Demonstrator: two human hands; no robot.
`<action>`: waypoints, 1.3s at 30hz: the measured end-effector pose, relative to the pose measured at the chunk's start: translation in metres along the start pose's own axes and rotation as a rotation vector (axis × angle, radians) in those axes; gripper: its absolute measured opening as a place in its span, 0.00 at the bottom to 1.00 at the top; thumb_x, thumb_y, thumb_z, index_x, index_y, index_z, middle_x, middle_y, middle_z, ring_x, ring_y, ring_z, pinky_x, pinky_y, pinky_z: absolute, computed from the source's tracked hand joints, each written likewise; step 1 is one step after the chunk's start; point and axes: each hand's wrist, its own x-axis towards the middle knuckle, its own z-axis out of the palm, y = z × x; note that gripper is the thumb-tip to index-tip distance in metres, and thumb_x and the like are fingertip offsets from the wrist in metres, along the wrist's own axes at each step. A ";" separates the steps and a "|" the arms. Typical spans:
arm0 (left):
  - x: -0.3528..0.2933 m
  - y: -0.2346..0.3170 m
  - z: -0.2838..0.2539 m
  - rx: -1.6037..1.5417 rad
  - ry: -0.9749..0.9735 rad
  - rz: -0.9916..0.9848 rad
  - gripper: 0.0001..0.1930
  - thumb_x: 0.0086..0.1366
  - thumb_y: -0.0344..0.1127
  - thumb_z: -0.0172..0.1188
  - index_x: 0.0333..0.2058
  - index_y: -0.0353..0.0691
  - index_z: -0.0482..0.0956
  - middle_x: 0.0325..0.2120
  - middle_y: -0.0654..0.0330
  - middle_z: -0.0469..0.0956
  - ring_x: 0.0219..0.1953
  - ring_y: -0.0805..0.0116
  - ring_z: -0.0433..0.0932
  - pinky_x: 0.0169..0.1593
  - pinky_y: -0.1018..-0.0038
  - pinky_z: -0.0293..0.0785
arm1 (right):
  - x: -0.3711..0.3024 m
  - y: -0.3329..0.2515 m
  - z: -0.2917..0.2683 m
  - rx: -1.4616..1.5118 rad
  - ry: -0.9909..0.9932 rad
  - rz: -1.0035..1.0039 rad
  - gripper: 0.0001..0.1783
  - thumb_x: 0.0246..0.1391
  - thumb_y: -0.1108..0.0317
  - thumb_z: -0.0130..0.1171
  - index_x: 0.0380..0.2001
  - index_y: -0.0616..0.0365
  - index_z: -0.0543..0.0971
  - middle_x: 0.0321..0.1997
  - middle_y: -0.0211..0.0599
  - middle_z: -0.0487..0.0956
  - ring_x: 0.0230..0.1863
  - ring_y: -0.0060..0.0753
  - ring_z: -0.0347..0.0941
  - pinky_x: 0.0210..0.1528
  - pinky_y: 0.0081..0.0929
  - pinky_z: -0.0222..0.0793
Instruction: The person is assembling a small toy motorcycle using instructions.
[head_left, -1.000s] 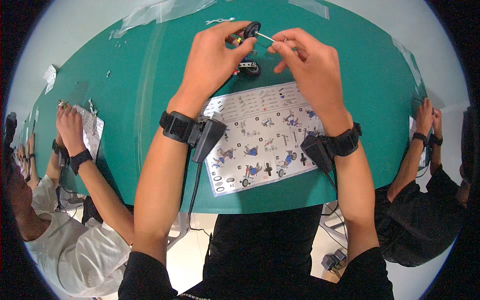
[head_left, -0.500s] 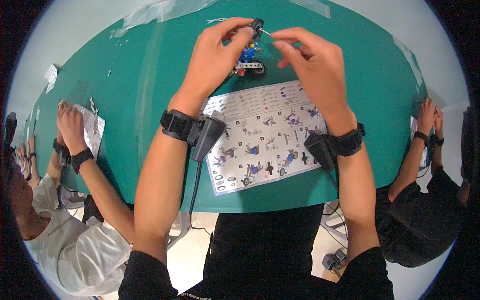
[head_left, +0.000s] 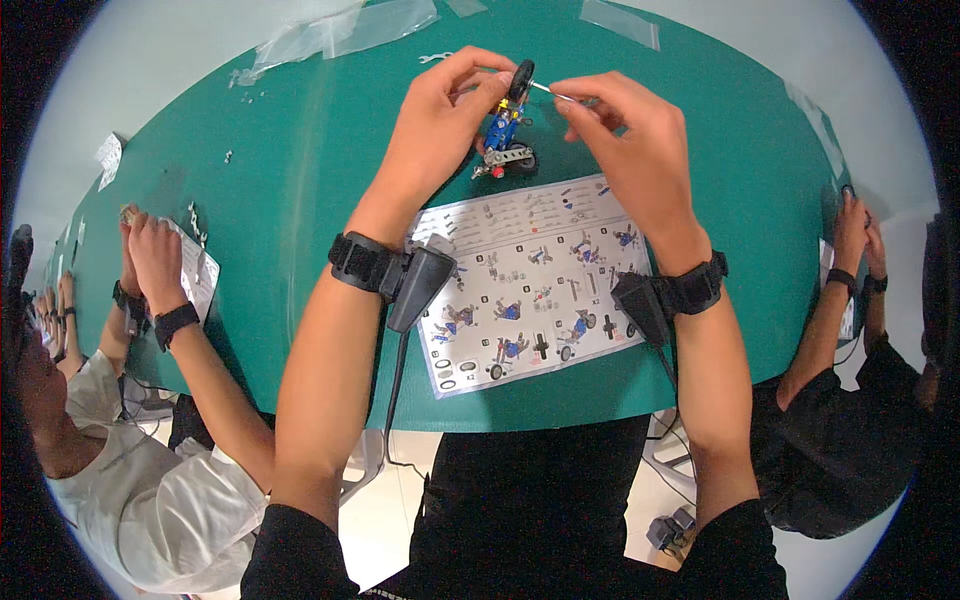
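Observation:
My left hand (head_left: 440,115) pinches the upper end of a small toy motorcycle (head_left: 503,132), built of blue, yellow and silver metal parts. One black wheel (head_left: 521,82) is at my left fingertips, and the other (head_left: 522,155) hangs lower by a silver perforated strip. Between the thumb and fingers of my right hand (head_left: 640,130) is a thin silver rod-shaped tool (head_left: 546,91). Its left end meets the middle of the upper wheel; the end inside my fingers is hidden, so its exact kind does not show.
Below my hands lies a printed instruction sheet (head_left: 530,290) on the green table (head_left: 330,200). A small wrench (head_left: 435,58) is beyond my left hand, with clear plastic bags (head_left: 350,32) at the far edge. People work at left (head_left: 155,250) and right (head_left: 855,235).
The toy motorcycle and both hands sit slightly lower in view, and more of the toy shows beneath my left hand. The rod now slants more steeply, still against the upper wheel.

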 end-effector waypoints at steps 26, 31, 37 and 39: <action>-0.001 0.008 0.007 -0.112 -0.012 -0.170 0.10 0.79 0.41 0.62 0.50 0.44 0.83 0.39 0.65 0.90 0.36 0.83 0.80 0.31 0.81 0.65 | 0.002 -0.002 0.001 -0.014 0.035 -0.059 0.06 0.68 0.72 0.64 0.45 0.61 0.83 0.36 0.42 0.86 0.32 0.35 0.84 0.36 0.32 0.79; -0.001 0.004 0.007 -0.172 -0.015 -0.155 0.09 0.80 0.39 0.62 0.51 0.42 0.82 0.40 0.62 0.90 0.37 0.81 0.81 0.34 0.78 0.70 | 0.000 0.002 0.007 0.056 0.045 -0.010 0.07 0.72 0.70 0.60 0.45 0.62 0.82 0.35 0.44 0.86 0.33 0.36 0.87 0.37 0.32 0.81; 0.000 0.004 0.011 -0.243 0.001 -0.198 0.10 0.80 0.38 0.61 0.51 0.40 0.82 0.41 0.59 0.90 0.38 0.78 0.82 0.37 0.76 0.75 | 0.000 -0.004 0.001 0.007 -0.025 -0.029 0.09 0.75 0.67 0.57 0.45 0.61 0.82 0.33 0.46 0.86 0.33 0.42 0.87 0.37 0.36 0.81; 0.001 0.004 0.008 -0.296 0.003 -0.188 0.09 0.80 0.38 0.62 0.50 0.39 0.82 0.41 0.58 0.90 0.39 0.77 0.82 0.37 0.77 0.76 | 0.000 -0.005 0.000 -0.021 -0.052 -0.026 0.10 0.75 0.66 0.57 0.45 0.61 0.82 0.32 0.47 0.85 0.33 0.45 0.87 0.37 0.37 0.80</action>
